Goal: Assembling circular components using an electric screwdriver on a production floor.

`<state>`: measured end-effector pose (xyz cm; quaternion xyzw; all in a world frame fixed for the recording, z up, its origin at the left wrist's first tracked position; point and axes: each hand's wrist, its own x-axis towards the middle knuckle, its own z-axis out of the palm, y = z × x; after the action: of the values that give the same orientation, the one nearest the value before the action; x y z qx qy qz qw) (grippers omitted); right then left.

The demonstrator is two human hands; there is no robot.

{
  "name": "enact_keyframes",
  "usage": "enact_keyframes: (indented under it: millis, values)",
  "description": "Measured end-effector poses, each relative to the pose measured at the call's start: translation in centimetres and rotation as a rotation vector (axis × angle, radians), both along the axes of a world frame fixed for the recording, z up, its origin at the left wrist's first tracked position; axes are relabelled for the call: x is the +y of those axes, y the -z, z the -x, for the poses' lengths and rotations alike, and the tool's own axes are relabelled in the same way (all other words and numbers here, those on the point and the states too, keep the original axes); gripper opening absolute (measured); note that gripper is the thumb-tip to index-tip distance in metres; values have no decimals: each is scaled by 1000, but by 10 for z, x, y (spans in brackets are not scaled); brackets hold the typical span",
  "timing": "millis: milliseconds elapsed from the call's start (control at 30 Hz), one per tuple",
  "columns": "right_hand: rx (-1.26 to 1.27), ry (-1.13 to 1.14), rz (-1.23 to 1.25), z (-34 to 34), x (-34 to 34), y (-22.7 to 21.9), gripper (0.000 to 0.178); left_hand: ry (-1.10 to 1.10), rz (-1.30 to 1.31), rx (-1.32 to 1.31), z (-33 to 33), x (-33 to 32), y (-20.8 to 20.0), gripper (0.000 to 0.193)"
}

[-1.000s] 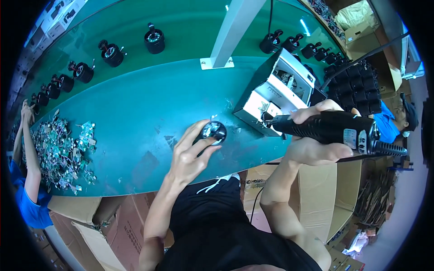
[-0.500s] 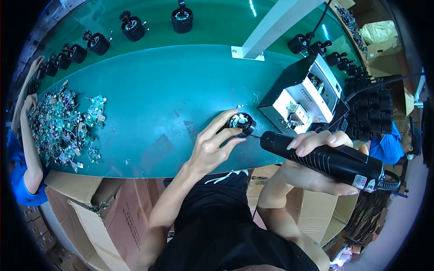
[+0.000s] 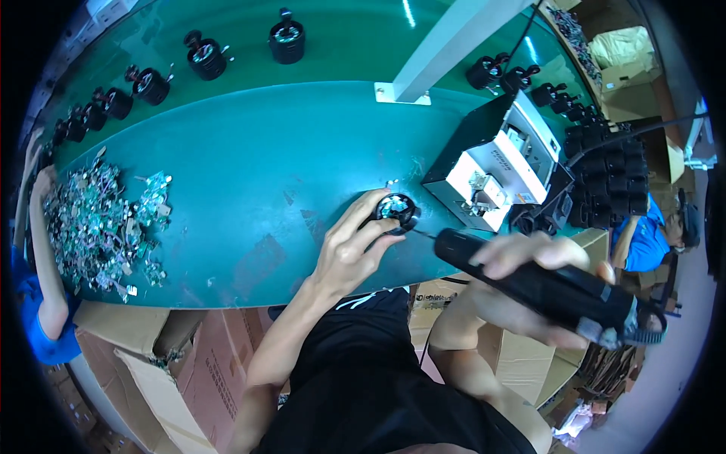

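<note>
A round black housing (image 3: 411,219) with a bright circuit board inside lies tilted on the green mat. My left hand (image 3: 352,246) grips it by the rim, thumb and fingers around its near and left sides. In my right hand (image 3: 529,280) is a black electric screwdriver (image 3: 556,293), held almost level and smeared by motion. Its thin bit points left at the housing's right side; whether it touches cannot be made out. Just above the housing, a small part (image 3: 392,182) sits on the mat.
Right of the housing stands a black-and-white screw feeder (image 3: 522,163). Loose circuit boards (image 3: 98,227) are heaped at left, near another person's arm (image 3: 49,257). Black housings (image 3: 287,41) line the far green belt; more are stacked (image 3: 609,174) at right. A metal post (image 3: 446,57) rises behind.
The rear of the screwdriver has swung down toward me, with my right hand now blurred. My left hand keeps its grip on the housing. The whole view has shifted slightly.
</note>
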<state>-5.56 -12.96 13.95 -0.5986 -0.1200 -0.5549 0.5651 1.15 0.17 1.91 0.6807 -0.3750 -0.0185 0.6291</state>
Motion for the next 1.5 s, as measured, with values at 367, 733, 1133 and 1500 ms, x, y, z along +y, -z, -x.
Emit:
enact_keyframes:
  millis: [367,733,1133,1500]
  values:
    - [148,344,-22,8,-56,-2,79,100,-29,51,14,-10,4,19]
    - [92,475,53,8,-54,-6,81,111,7,67,14,-11,8,18]
    - [114,288,-50,12,-38,-8,82,115,22,18,12,-8,8,15]
    - [134,59,-121,-41,-15,-1,84,124,48,46,11,-7,11,17]
